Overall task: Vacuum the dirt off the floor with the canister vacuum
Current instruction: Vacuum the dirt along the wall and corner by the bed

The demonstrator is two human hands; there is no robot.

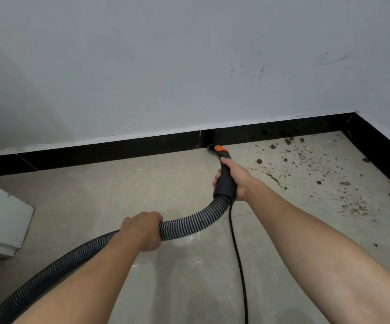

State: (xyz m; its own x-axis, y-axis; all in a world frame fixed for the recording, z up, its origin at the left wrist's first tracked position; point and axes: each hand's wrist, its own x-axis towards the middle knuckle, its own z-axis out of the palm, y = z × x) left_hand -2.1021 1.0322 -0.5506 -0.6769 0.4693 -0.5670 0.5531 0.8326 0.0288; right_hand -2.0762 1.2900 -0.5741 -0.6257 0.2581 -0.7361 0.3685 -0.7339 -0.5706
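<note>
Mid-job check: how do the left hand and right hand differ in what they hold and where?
The left hand grips the ribbed hose mid-run; the right hand grips the black handle behind the orange nozzle tip. The left hand sits nearer the camera; the right hand reaches toward the baseboard. Both curl round vacuum parts.

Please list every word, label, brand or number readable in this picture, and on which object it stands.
There is none. The black plastic vacuum handle with orange tip and the ribbed grey-black hose show no lettering; the pale grey wall bears only smudges.
</note>
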